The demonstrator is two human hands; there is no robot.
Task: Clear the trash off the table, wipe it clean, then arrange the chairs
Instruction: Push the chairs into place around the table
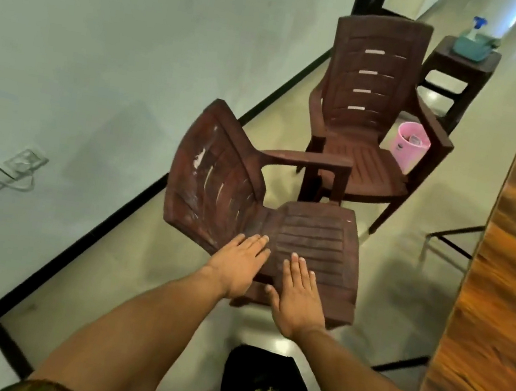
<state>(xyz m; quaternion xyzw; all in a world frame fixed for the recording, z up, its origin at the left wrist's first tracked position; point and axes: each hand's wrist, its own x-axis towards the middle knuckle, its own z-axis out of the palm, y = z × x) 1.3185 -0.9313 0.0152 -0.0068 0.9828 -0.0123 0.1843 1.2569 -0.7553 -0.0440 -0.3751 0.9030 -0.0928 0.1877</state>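
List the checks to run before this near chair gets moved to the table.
1. Grip on near chair: not ok; left hand and right hand lie flat-fingered over it, curled round nothing.
2. Path over floor to table: ok; nothing loose lies there.
3. Clearance from far chair: cannot tell; the near armrest overlaps its leg in view.
4. Position of pink bin: ok; it stands beyond, beside the far chair.
5. Table wiped: cannot tell; blurred, partly out of view.

Both bare forearms reach forward side by side, the left hand (237, 266) and right hand (296, 296) flat, palms down, fingers straight.
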